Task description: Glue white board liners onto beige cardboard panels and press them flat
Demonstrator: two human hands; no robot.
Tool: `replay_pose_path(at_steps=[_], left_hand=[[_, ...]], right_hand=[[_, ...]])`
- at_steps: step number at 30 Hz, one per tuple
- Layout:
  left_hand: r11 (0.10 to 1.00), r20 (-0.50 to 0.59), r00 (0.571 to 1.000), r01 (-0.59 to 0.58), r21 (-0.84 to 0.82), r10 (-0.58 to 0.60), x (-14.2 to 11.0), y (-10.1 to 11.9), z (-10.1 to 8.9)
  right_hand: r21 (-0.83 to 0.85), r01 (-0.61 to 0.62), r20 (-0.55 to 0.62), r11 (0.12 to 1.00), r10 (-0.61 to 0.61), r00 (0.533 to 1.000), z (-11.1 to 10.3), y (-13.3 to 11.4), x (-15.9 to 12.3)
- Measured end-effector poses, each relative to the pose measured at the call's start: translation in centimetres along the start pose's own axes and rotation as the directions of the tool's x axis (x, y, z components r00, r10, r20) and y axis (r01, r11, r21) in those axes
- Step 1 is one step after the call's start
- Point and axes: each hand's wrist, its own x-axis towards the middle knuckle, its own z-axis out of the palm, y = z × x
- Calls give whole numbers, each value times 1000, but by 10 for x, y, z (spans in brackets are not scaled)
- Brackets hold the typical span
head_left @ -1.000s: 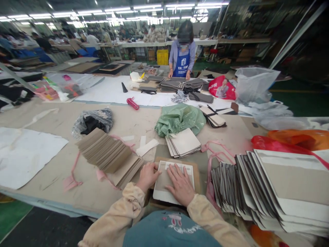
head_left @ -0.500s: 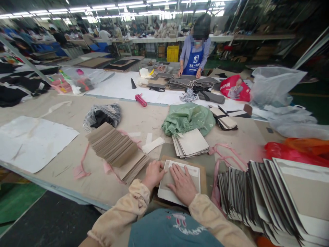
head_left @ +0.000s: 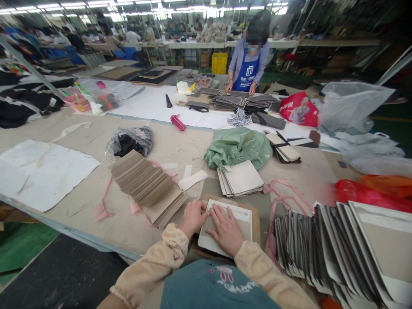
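A white-edged panel with a beige board on it [head_left: 240, 219] lies on a brown cardboard sheet [head_left: 255, 219] at the table's near edge. My right hand [head_left: 226, 228] lies flat on the beige board, fingers stretched out. My left hand [head_left: 192, 217] curls its fingers over the panel's left edge. A slanted stack of brown boards [head_left: 145, 185] is just left of my left hand. A small pile of beige-faced boards [head_left: 241, 179] sits just beyond the panel. A long fanned row of white and grey panels [head_left: 341, 249] fills the right.
A green bag [head_left: 238, 147], a black bundle in clear plastic [head_left: 129, 142], pink ribbon [head_left: 283, 195] and a red tube [head_left: 178, 122] lie farther out. A person in a blue apron [head_left: 247, 68] works at the far side. Red and orange bags [head_left: 370, 191] are right.
The view has drifted left and slightly closer. Both hands stay on the panel; the right hand has shifted a little over the beige board.
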Motion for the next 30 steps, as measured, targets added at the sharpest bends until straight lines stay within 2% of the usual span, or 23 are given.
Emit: replay_pose_path(at_steps=[4, 10, 16, 20, 23, 30], left_hand=[[1000, -11, 1000, -3, 25, 4, -2, 1, 1], [997, -102, 992, -72, 20, 74, -5, -1, 7], [990, -118, 985, -120, 74, 128, -5, -6, 11], [984, -119, 978, -161, 78, 169, -5, -8, 12], [981, -118, 975, -178, 82, 187, -5, -9, 13], [984, -100, 982, -154, 92, 163, -4, -6, 10]], right_hand=[[35, -8, 13, 999, 8, 1000, -2, -2, 2], [107, -14, 22, 994, 12, 1000, -9, -2, 0], [76, 31, -77, 997, -25, 997, -16, 3, -14], [-26, -126, -180, 992, 119, 976, -17, 15, -34], [-87, -241, -178, 967, 223, 958, -14, 24, -51], [-158, -277, -178, 948, 248, 952, -3, 31, -65]])
